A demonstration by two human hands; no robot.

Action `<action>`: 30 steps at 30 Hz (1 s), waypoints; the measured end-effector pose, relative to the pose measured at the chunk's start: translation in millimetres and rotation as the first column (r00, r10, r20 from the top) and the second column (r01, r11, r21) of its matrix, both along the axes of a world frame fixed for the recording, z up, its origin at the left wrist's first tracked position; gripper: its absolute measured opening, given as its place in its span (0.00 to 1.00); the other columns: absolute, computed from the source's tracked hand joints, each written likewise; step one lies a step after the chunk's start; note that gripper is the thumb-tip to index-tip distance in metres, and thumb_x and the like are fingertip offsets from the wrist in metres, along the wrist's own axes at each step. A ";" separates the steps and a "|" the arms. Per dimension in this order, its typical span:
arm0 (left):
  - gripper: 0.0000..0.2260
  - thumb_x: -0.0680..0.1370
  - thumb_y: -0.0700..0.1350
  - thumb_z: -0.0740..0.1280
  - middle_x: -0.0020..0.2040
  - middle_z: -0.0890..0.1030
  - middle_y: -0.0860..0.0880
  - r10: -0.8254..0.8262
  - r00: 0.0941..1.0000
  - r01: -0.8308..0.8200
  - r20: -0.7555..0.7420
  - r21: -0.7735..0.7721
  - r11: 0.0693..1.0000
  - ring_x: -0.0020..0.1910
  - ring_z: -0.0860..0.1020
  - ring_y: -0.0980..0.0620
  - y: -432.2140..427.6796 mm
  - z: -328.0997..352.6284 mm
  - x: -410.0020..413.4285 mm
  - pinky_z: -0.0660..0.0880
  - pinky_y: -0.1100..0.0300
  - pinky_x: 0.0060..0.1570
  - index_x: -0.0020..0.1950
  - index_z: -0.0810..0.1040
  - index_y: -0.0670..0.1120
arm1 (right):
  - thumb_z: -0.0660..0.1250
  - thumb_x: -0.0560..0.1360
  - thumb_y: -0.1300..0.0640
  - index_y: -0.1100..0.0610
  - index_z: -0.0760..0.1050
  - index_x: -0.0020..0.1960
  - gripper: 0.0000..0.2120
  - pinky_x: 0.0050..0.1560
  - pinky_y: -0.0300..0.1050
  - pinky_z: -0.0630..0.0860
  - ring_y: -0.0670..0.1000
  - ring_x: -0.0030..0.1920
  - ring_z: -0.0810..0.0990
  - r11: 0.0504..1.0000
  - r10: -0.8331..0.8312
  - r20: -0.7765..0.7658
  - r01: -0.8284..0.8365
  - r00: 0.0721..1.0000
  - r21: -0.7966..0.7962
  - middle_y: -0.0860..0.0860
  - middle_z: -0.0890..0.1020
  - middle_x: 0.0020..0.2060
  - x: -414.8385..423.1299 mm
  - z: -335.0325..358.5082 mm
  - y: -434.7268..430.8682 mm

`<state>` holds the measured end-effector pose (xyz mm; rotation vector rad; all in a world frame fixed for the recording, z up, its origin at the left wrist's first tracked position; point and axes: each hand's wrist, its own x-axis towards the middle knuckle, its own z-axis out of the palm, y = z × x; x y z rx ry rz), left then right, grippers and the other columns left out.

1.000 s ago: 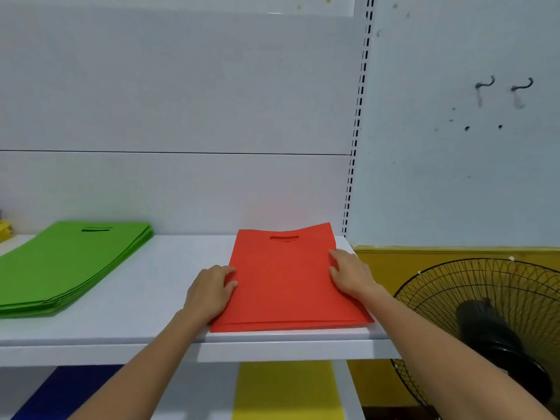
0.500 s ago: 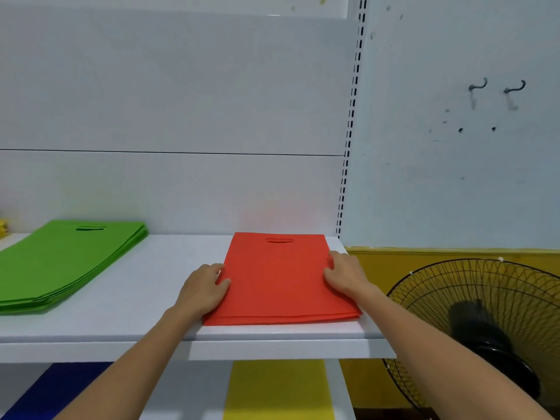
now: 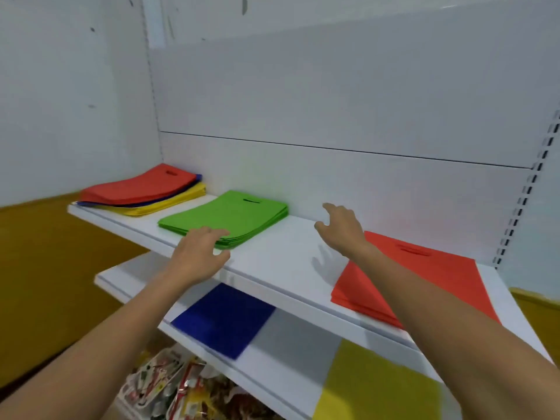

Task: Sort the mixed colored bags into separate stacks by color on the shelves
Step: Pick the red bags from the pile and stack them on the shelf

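Note:
On the upper white shelf (image 3: 272, 256) lie three piles: a mixed pile (image 3: 142, 192) at the far left with red on top of blue and yellow bags, a green stack (image 3: 227, 216) in the middle, and a red stack (image 3: 424, 277) at the right. My left hand (image 3: 200, 253) hovers empty, fingers relaxed, at the near edge of the green stack. My right hand (image 3: 342, 228) hangs in the air over bare shelf between the green and red stacks, fingers spread, holding nothing. My right forearm crosses over the red stack.
The lower shelf (image 3: 291, 338) carries a blue bag (image 3: 224, 319) and a yellow bag (image 3: 375, 389). Colourful packets (image 3: 169, 386) lie below the shelves. A white wall with a yellow lower band (image 3: 36, 268) closes the left side; slotted uprights (image 3: 527, 201) stand at the right.
Both hands have let go of the red stack and moved left, now empty. My view has swung left, revealing the mixed pile; the fan is out of view.

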<state>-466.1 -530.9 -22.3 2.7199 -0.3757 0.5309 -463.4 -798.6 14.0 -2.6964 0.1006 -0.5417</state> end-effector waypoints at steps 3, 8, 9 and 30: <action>0.21 0.77 0.49 0.62 0.64 0.73 0.46 0.119 0.993 -0.119 -0.004 -0.019 0.993 0.64 0.69 0.46 55.5 6.6 -14.5 0.68 0.52 0.61 0.70 0.68 0.51 | 0.60 0.76 0.54 0.58 0.62 0.71 0.24 0.63 0.53 0.66 0.60 0.67 0.65 0.990 0.141 0.005 -0.140 0.990 -0.020 0.59 0.70 0.65 20.7 7.6 68.3; 0.19 0.77 0.49 0.62 0.66 0.73 0.48 0.276 0.960 -0.277 0.040 -0.003 0.961 0.65 0.68 0.47 146.1 19.5 -22.3 0.67 0.52 0.62 0.68 0.70 0.53 | 0.61 0.76 0.53 0.59 0.61 0.72 0.26 0.65 0.53 0.66 0.61 0.66 0.66 0.944 0.328 0.033 -0.326 0.944 -0.051 0.61 0.71 0.65 53.4 17.1 182.0; 0.19 0.76 0.48 0.62 0.66 0.72 0.48 0.306 0.951 -0.306 0.039 -0.001 0.952 0.66 0.67 0.47 163.6 22.3 -21.5 0.67 0.51 0.62 0.68 0.70 0.53 | 0.61 0.76 0.53 0.59 0.60 0.73 0.27 0.65 0.54 0.66 0.61 0.67 0.66 0.929 0.369 0.033 -0.367 0.929 -0.053 0.61 0.70 0.65 58.2 17.5 204.7; 0.18 0.77 0.48 0.63 0.66 0.72 0.49 0.314 0.949 -0.313 0.011 -0.047 0.949 0.64 0.69 0.50 431.8 29.1 116.5 0.67 0.54 0.62 0.67 0.71 0.54 | 0.60 0.75 0.57 0.58 0.60 0.73 0.27 0.63 0.52 0.67 0.59 0.66 0.68 0.862 0.503 0.077 -0.507 0.861 0.026 0.60 0.72 0.65 209.9 14.1 490.9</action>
